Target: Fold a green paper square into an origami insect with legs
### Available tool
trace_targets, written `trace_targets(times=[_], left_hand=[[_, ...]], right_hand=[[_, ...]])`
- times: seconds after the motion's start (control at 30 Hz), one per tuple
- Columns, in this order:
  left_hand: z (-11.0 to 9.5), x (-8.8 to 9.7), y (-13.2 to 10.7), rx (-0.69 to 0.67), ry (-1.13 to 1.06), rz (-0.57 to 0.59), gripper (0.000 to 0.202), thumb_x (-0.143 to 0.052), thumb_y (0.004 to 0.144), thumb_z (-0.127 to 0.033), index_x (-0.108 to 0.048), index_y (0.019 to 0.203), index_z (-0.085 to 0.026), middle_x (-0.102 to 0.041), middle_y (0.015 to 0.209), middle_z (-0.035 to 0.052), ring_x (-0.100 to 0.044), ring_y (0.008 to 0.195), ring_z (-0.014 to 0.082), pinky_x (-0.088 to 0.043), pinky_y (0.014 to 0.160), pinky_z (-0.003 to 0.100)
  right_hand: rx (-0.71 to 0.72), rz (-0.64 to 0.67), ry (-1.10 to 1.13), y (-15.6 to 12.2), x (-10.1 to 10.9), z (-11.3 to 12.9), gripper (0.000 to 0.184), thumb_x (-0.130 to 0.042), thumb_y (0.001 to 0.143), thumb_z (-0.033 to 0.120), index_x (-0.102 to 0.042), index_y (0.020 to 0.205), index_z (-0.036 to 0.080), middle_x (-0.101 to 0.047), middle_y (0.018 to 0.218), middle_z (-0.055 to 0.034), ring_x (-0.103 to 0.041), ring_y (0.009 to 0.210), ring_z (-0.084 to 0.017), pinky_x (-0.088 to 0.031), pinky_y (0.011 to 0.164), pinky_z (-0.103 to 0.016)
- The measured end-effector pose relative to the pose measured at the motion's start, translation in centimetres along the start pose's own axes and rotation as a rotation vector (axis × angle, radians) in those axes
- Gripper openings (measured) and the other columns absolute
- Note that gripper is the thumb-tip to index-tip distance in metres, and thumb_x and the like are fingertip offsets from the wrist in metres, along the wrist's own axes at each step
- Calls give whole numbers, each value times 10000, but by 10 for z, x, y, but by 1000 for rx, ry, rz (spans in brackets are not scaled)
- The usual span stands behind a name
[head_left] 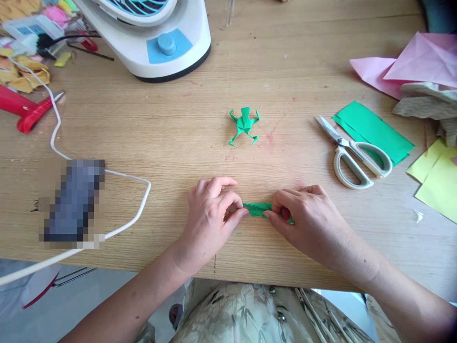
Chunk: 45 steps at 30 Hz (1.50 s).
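Observation:
Between my two hands, low over the wooden table, is a narrow strip of folded green paper [257, 209]. My left hand [214, 212] pinches its left end between thumb and forefinger. On the other side my right hand [303, 212] grips the strip with thumb and fingers, hiding much of that end. Ahead of both hands a small folded green paper frog [244, 123] lies with its legs spread. Scissors [360, 159] with pale handles rest to the right, partly over a stack of green paper [374, 131].
A white fan base [171, 47] stands at the back left. A blurred-out dark device [74, 200] with a white cable [143, 209] lies left of my hands. Red-handled cutters [32, 109] are farther left. Pink paper [424, 62] and yellow paper [441, 181] lie at the right.

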<state>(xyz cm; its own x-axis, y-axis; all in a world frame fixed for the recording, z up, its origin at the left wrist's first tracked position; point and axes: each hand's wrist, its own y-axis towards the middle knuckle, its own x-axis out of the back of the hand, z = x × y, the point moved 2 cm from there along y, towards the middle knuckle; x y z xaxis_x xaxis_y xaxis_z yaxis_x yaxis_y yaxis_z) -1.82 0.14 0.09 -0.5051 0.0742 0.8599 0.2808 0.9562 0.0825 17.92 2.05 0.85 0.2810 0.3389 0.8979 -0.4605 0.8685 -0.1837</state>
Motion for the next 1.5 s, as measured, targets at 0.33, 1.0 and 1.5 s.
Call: trace_targets(times=[0.33, 1.0, 1.5], left_hand=[[2, 11, -17, -37, 124, -134, 32, -645, 895, -208, -675, 905, -210, -606, 1141, 75, -537, 1007, 230, -393, 918, 438], [-12, 0, -38, -374, 486, 132, 481, -538, 984, -299, -476, 1442, -165, -666, 1020, 33, -541, 838, 190, -346, 881, 432], [2, 4, -32, -417, 435, 223, 541, -504, 991, -379, -424, 1475, -152, -622, 1017, 64, -499, 878, 221, -348, 865, 419]], right_hand=[[-19, 29, 1, 1, 1, 0, 183, -624, 869, 257, -564, 705, 203, -670, 664, 22, -575, 632, -163, -310, 743, -336], [-21, 79, -45, 1, 1, 0, 201, -609, 900, 303, -576, 733, 196, -670, 697, 10, -584, 649, -173, -315, 755, -343], [-26, 72, -23, 1, 0, -1, 191, -628, 884, 277, -558, 723, 202, -646, 667, 26, -569, 642, -173, -306, 748, -339]])
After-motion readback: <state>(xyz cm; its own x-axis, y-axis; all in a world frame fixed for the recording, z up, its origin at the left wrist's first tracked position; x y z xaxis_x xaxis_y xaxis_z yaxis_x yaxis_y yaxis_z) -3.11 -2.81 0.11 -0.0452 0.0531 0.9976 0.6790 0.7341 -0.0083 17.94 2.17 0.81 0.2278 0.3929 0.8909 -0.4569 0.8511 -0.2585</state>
